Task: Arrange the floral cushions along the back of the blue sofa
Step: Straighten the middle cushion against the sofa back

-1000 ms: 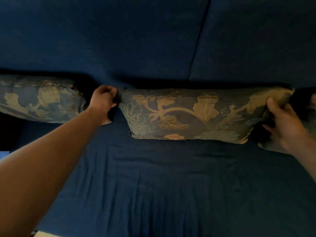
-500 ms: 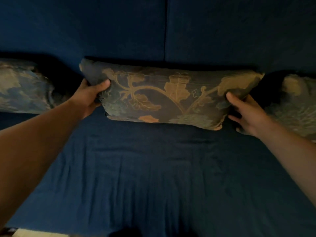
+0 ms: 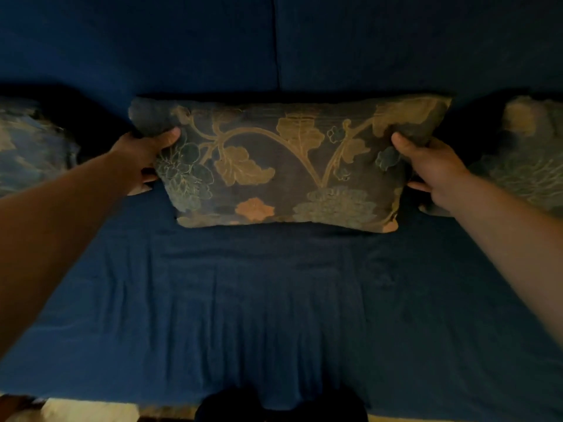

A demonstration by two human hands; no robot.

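Observation:
A dark floral cushion (image 3: 283,166) with gold vines and leaves stands on its long edge against the back of the blue sofa (image 3: 274,300), centred under the seam between the two back panels. My left hand (image 3: 143,156) grips its left end, thumb on the front face. My right hand (image 3: 426,162) grips its right end the same way. A second floral cushion (image 3: 27,147) leans at the far left. A third floral cushion (image 3: 524,159) sits at the far right, partly behind my right forearm.
The sofa's back panels (image 3: 152,41) rise behind the cushions, with dark gaps between neighbouring cushions. The wrinkled blue seat cover spreads in front. A pale strip of floor (image 3: 91,411) shows below the seat's front edge, beside a dark shape at the bottom centre.
The middle cushion has been tipped up from a flatter lean to stand taller, and both hands shifted from its top corners to its side ends. The view moved right and nearer.

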